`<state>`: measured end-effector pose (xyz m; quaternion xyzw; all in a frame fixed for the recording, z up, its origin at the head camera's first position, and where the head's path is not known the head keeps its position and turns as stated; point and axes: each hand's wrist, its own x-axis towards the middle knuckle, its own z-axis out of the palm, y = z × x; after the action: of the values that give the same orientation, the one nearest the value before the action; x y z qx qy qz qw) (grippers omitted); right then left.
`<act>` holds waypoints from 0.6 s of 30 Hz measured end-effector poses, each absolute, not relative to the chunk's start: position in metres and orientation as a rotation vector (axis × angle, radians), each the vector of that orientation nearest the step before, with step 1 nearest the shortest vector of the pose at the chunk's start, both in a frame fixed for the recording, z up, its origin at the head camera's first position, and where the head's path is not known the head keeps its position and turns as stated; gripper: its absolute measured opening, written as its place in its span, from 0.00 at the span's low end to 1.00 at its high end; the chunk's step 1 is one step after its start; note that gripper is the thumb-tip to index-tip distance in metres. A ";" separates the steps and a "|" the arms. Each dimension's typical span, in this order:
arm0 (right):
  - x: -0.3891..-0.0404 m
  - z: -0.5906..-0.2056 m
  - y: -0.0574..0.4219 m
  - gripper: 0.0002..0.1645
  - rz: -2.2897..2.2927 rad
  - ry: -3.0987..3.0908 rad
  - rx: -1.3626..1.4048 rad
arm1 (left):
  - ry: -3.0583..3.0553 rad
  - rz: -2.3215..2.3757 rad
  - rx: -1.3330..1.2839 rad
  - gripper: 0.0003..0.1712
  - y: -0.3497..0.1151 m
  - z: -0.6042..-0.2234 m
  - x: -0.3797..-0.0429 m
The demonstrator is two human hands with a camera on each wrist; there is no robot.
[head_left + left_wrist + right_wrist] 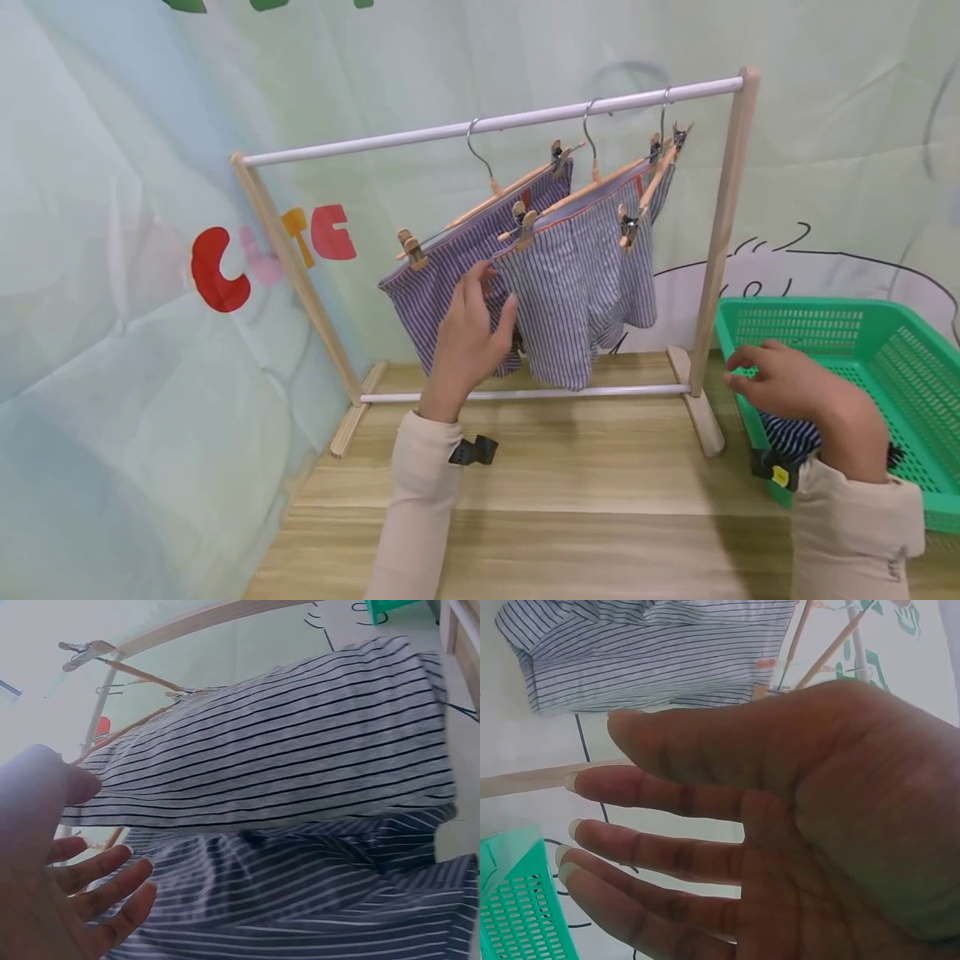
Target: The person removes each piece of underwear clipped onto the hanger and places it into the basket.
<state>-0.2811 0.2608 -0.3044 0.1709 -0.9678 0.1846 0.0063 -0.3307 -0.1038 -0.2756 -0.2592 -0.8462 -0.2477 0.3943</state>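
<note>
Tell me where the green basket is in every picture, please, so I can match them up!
Head view: the green basket is at the right edge, partly hidden by the right hand.
Left wrist view: only a small green bit, apparently the basket, shows at the top edge, toward the right.
Right wrist view: part of it is in the bottom left corner.
Shared landmark: the rack's wooden post nearest the basket.

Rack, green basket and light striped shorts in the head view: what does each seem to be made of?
Rack posts: probably wood, going by the dull, natural tan surface. Top rail: smooth white, slight sheen; perhaps coated metal or plastic. Green basket: most likely plastic, smooth, with regular moulded-looking holes. Light striped shorts: matte fabric, judging by soft folds; fibre unclear.
</note>
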 end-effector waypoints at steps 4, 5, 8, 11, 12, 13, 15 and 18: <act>-0.282 -0.305 0.261 0.19 0.572 -3.031 0.546 | -2.166 -0.648 -0.643 0.32 -0.101 -0.267 -0.332; -0.282 -0.305 0.261 0.19 0.568 -3.030 0.551 | -2.177 -0.650 -0.639 0.33 -0.100 -0.265 -0.332; -0.282 -0.305 0.261 0.19 0.570 -3.032 0.562 | -2.192 -0.651 -0.632 0.33 -0.099 -0.262 -0.331; -0.283 -0.305 0.261 0.20 0.575 -3.029 0.568 | -2.193 -0.632 -0.632 0.34 -0.098 -0.258 -0.332; -0.283 -0.305 0.261 0.20 0.574 -3.030 0.566 | -2.191 -0.627 -0.634 0.34 -0.097 -0.257 -0.332; -0.283 -0.305 0.262 0.19 0.571 -3.030 0.562 | -2.193 -0.616 -0.632 0.35 -0.096 -0.255 -0.332; -0.283 -0.305 0.262 0.19 0.568 -3.034 0.554 | -2.197 -0.607 -0.627 0.35 -0.094 -0.252 -0.333; -0.282 -0.305 0.262 0.19 0.568 -3.039 0.546 | -2.199 -0.614 -0.614 0.36 -0.090 -0.247 -0.333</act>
<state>-0.2824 0.2623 -0.3047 0.1739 -0.9680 0.1810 0.0013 -0.3335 -0.0900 -0.2473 -0.2405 -0.8607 -0.2404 0.3789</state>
